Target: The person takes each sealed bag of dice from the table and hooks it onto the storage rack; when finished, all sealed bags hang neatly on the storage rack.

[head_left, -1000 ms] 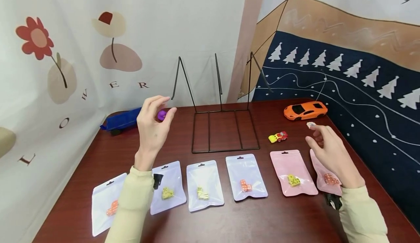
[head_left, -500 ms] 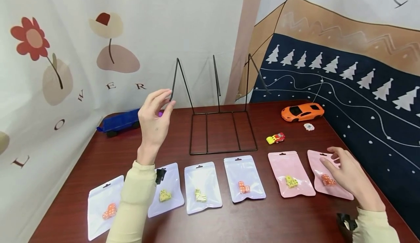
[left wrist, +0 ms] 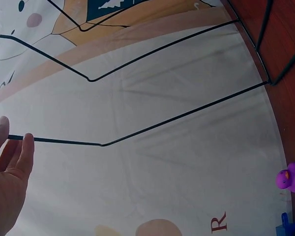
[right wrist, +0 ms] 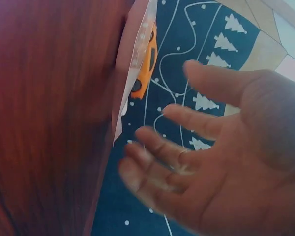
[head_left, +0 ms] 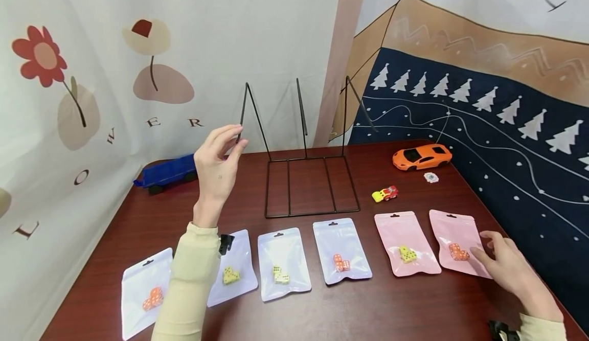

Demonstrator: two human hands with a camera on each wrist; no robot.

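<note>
My left hand (head_left: 216,172) pinches the front end of the left prong of a black wire display rack (head_left: 313,213), whose prong also shows between thumb and fingers in the left wrist view. Nothing hangs on the prongs. Over the lower right corner of a pink zip pouch (head_left: 453,228) with orange dice, my right hand (head_left: 513,264) hovers with loosely bent fingers, holding nothing. In the right wrist view, the hand (right wrist: 206,167) appears spread beside the table edge. Left of that pouch lies another pink pouch (head_left: 400,233) with yellow dice.
Pale lilac dice pouches (head_left: 285,249) line the table's front. A blue toy trailer (head_left: 167,172) and purple duck (left wrist: 292,177) stand back left. An orange toy car (head_left: 421,157), small yellow-red car (head_left: 385,194) and white flower-shaped piece (head_left: 431,177) lie at right.
My right hand has drawn back toward the front right, away from the white piece and past the right pink pouch. My left hand stays up by the left prong, with only a slight shift.
</note>
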